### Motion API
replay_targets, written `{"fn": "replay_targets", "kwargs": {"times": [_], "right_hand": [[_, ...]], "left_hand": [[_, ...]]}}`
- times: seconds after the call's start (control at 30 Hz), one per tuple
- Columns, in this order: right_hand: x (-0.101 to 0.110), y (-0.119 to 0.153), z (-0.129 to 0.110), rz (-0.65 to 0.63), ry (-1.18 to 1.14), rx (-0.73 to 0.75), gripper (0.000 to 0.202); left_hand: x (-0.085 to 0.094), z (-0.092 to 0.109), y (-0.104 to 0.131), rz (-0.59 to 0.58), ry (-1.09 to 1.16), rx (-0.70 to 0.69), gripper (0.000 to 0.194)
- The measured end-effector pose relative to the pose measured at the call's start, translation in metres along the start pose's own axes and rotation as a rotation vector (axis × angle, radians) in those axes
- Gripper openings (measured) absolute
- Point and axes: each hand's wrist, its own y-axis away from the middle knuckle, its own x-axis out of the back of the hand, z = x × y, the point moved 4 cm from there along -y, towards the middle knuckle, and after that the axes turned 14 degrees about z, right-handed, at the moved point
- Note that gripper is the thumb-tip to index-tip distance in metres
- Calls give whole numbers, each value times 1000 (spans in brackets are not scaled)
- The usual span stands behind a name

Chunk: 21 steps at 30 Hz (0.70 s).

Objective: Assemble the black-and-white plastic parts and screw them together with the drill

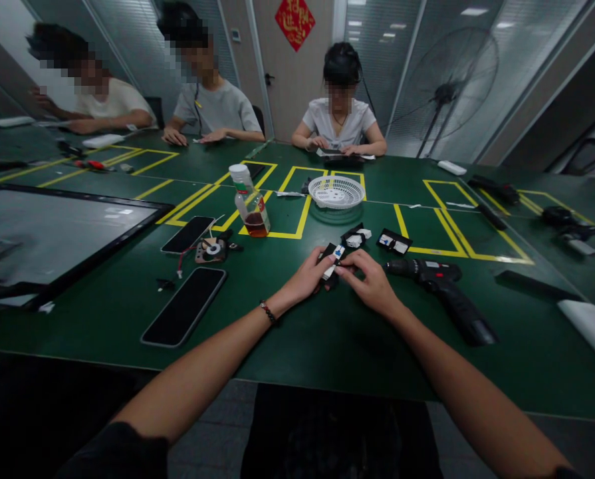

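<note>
I see a green, yellow-taped desk point(297, 346), glass-panelled rm point(377, 60); well inside nr edge, L hand point(310, 273) + R hand point(369, 283) pinch small black-and-white part point(331, 266) btwn fingertips.

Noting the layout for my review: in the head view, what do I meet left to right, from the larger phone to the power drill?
Larger phone, bottle, left hand, black-and-white piece, right hand, power drill.

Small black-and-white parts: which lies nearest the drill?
The rightmost part, just beyond the drill; the middle part lies left of it, the leftmost part is between left hand and right hand.
</note>
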Motion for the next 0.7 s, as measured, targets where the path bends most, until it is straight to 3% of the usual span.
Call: {"fn": "replay_targets", "kwargs": {"times": [0.3, 0.7], "right_hand": [[-8, 4, 24, 50, -370, -463, 23], [-10, 7, 21, 80, -461, -555, 25]], "left_hand": [[1, 9, 6, 19, -58, -30, 54], [-1, -6, -1, 19, 1, 0, 49]]}}
